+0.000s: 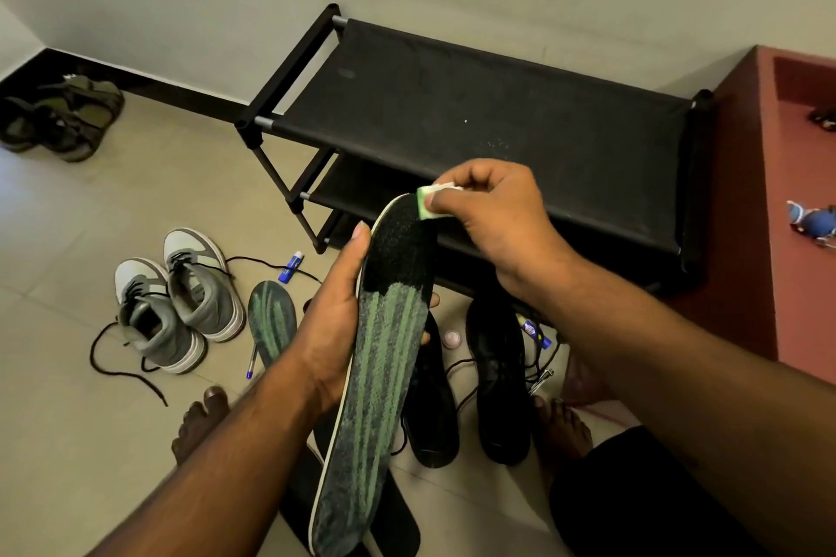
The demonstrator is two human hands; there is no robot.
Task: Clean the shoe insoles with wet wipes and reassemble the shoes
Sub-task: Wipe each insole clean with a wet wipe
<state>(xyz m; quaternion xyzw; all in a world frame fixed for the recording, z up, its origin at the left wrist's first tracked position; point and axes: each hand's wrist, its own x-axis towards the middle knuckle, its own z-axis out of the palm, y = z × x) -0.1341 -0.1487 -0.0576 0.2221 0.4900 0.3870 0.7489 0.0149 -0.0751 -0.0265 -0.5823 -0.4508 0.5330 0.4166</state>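
My left hand (332, 326) grips a long insole (380, 375) with green stripes and a black toe end, held up lengthwise in front of me. My right hand (493, 217) pinches a folded white wet wipe (429, 201) and presses it on the insole's toe tip. A second green-striped insole (271, 323) lies on the floor beside a pair of grey and white sneakers (181, 298) with loose black laces. Two black shoes (497, 380) stand on the floor under my hands, and a black insole (398, 525) lies flat near my feet.
A black two-tier shoe rack (475, 113) stands against the wall ahead. Olive sandals (59, 113) sit in the far left corner. A blue tube (289, 269), a pen (251, 364), a small round pink lid (451, 338) and another tube (534, 330) lie on the tiles. A red ledge (769, 194) runs along the right.
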